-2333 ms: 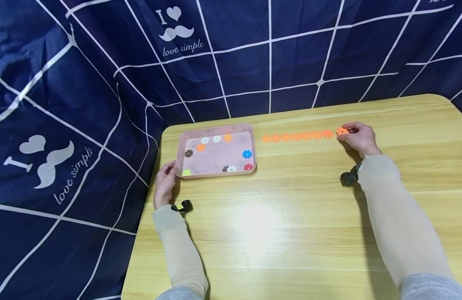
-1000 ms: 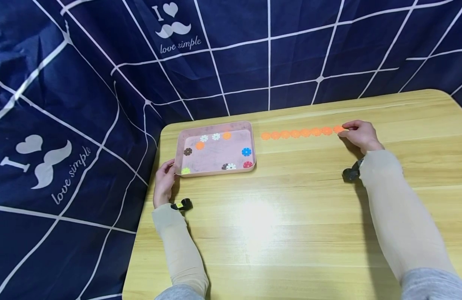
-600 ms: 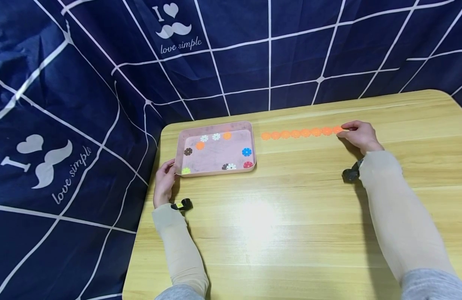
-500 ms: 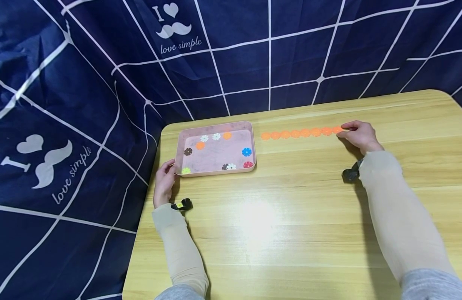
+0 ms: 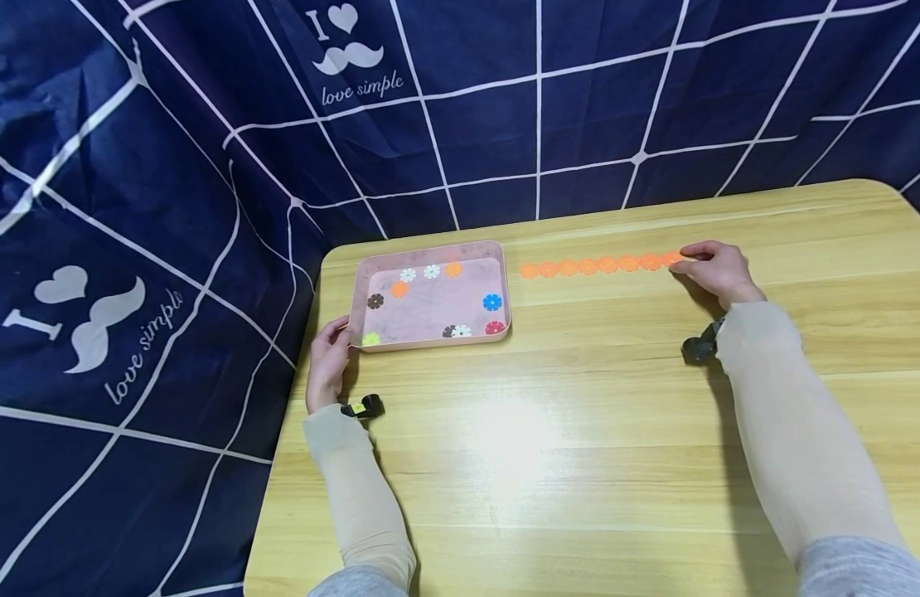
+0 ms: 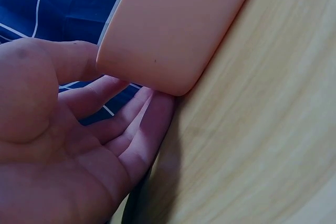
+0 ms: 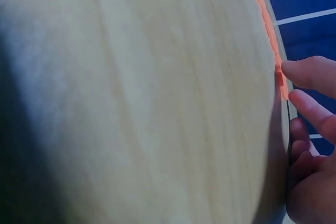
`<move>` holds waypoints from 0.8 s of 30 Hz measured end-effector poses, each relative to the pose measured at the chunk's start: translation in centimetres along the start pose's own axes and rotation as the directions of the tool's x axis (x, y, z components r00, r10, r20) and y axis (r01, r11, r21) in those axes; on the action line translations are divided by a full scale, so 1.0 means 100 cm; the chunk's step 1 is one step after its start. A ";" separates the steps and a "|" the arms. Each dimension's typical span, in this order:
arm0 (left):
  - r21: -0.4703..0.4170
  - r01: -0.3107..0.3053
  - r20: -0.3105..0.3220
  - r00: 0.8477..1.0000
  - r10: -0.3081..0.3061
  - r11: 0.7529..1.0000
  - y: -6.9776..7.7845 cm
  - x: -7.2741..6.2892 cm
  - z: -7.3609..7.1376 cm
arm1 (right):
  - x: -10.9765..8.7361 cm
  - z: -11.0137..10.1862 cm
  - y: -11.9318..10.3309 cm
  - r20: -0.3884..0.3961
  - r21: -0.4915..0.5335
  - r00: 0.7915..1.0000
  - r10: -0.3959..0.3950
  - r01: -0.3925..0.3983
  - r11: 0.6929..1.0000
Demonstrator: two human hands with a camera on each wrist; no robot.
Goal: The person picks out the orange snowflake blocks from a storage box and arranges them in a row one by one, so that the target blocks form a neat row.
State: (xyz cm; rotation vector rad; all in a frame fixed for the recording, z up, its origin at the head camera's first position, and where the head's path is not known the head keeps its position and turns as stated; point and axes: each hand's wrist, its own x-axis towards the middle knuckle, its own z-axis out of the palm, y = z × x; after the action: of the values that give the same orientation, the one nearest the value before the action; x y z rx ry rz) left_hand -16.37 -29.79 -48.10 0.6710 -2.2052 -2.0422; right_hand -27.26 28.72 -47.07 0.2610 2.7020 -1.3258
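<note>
A row of orange notched plastic discs [image 5: 588, 266] lies along the far part of the table. At its right end my right hand [image 5: 721, 269] pinches the last orange disc [image 5: 672, 259] between thumb and index finger, its edge meeting the row. In the right wrist view, the row shows edge-on as a thin orange strip [image 7: 269, 30], with the other fingers curled below. My left hand [image 5: 328, 365] holds the near left corner of a shallow pink tray [image 5: 423, 344]. The left wrist view shows the thumb at the tray's rim and fingers against its corner.
Inside the tray are several loose notched discs, among them a blue disc [image 5: 492, 302], a red disc [image 5: 494, 327], a yellow-green disc [image 5: 370, 339] and an orange disc [image 5: 399, 289]. A dark blue patterned cloth [image 5: 475, 124] hangs behind the wooden table [image 5: 579, 464].
My right hand has moved slightly left with the orange disc, closing the gap to the row; lately it has barely moved. The left hand stays at the tray.
</note>
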 end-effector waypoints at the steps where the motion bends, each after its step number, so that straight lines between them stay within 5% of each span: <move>1: -0.001 -0.001 0.000 1.000 0.001 1.000 0.000 0.000 0.000 | 0.000 0.000 -0.001 0.004 0.015 1.000 0.002 -0.002 1.000; 7: 0.011 -0.010 0.008 1.000 0.010 1.000 -0.001 0.000 -0.004 | 0.001 -0.001 -0.008 0.045 0.162 0.996 0.081 -0.087 0.983; 11: 0.005 -0.015 0.010 1.000 0.015 1.000 0.001 0.000 -0.004 | 0.001 0.003 -0.020 -0.018 0.282 0.992 0.125 -0.115 0.952; 18: 0.008 -0.012 0.004 1.000 0.012 1.000 0.002 0.001 -0.005 | 0.002 0.035 -0.070 -0.151 0.479 0.989 0.008 0.066 0.875; 24: 0.001 -0.007 0.007 1.000 0.007 1.000 0.004 0.001 -0.003 | -0.001 0.086 -0.123 -0.158 0.338 0.965 -0.208 0.250 0.907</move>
State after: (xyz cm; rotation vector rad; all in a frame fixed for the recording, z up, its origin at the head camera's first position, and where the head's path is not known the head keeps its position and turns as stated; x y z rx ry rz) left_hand -16.48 -30.10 -47.68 0.6555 -2.2091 -2.0439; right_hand -29.42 14.51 -42.81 0.0522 2.6317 -1.9299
